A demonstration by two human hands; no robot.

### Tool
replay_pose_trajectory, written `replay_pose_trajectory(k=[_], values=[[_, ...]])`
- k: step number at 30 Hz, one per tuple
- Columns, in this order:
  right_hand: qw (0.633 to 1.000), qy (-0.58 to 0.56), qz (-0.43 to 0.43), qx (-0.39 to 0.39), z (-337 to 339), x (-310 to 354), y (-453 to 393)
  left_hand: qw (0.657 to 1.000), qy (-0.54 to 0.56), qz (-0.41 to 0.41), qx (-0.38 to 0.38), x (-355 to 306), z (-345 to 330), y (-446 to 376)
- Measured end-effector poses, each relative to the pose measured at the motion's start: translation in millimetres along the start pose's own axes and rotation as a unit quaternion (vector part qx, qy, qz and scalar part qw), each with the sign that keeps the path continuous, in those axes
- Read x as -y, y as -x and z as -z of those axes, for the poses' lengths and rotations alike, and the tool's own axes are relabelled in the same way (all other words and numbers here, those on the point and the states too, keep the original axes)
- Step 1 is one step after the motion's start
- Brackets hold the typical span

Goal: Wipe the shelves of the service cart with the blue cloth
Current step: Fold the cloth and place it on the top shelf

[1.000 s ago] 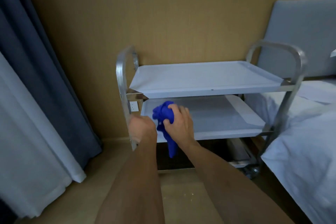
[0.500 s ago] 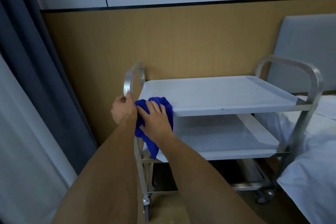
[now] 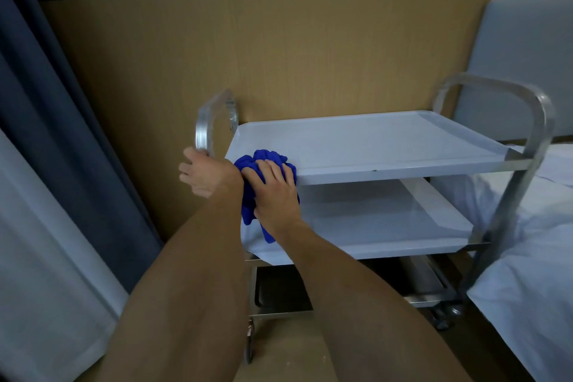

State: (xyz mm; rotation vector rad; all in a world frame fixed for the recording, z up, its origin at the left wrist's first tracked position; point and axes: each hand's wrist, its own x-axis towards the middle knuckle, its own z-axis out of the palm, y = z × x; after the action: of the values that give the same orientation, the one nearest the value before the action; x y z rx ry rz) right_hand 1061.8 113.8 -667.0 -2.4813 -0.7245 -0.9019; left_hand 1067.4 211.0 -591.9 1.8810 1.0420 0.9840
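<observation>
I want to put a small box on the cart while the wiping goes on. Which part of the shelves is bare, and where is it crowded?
The top shelf is bare from the blue cloth rightward to the right handle. The middle shelf is bare too, beneath it. The front-left corner is crowded: the right hand presses the cloth there, and the left hand grips the left handle.

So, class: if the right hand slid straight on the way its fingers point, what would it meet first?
The right hand already presses the blue cloth; beyond lies bare top shelf, then probably the wall, though depth is unclear.
</observation>
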Motion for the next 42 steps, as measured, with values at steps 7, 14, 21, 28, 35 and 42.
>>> replay_pose_trajectory(k=[7, 14, 21, 28, 35, 42], values=[[0.996, 0.054, -0.061, -0.029, 23.8, -46.2, 21.9, 0.999, -0.026, 0.003, -0.021, 3.3, -4.7, 3.5], [0.975, 0.133, -0.166, -0.068, 67.0, -128.2, 53.8, 0.969, -0.068, -0.236, 0.014, 5.8, -14.6, 47.4], [0.971, 0.066, -0.228, 0.017, 96.4, -129.1, 39.4, 0.903, -0.13, -0.325, 0.248, -35.1, -62.0, 148.9], [0.995, 0.063, -0.082, -0.003, 93.0, -183.6, 49.6, 0.939, -0.198, -0.225, 0.17, -46.8, -90.9, 138.5], [0.994, 0.055, -0.092, -0.004, 151.9, -296.5, 93.5, 0.91, -0.223, -0.25, 0.246, -114.1, -139.1, 205.7], [0.975, 0.041, -0.214, 0.029, 260.1, -424.6, 107.6, 0.812, -0.298, -0.311, 0.394, -228.9, -197.9, 297.7]])
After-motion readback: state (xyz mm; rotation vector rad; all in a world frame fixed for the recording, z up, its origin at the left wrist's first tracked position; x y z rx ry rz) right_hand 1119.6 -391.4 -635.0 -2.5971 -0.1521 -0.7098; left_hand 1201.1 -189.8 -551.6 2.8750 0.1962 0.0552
